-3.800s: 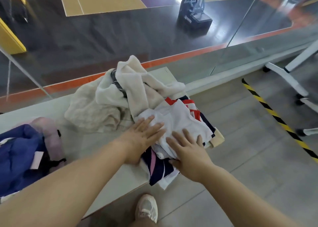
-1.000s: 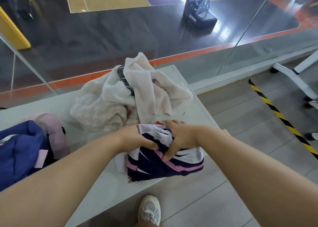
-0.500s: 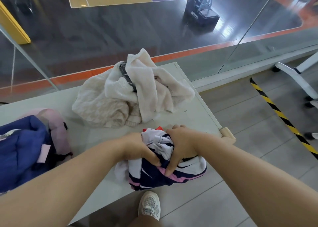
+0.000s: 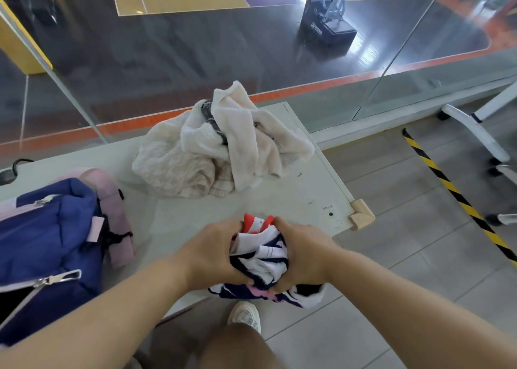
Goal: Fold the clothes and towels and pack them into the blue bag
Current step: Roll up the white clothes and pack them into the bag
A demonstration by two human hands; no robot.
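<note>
A bundled navy, white, pink and red garment (image 4: 265, 259) is squeezed between both my hands at the near edge of the table (image 4: 279, 201). My left hand (image 4: 215, 254) grips its left side and my right hand (image 4: 302, 254) grips its right side, fingers curled under it. A loose end hangs past the table edge. The blue bag (image 4: 47, 245) with pink trim lies at the left, its zipper partly undone. A heap of cream towels and a knit top (image 4: 218, 153) lies unfolded at the back of the table.
A glass wall runs right behind the table, with a sports court beyond it. The table's right corner has a wooden guard (image 4: 361, 215). Yellow-black floor tape (image 4: 458, 201) and white chair legs (image 4: 475, 128) lie to the right. My shoe (image 4: 246, 315) is under the table edge.
The garment lay flat under my hands, then was folded and bunched into a tight bundle. In the last half second both hands drew it closer together and toward the table's near edge.
</note>
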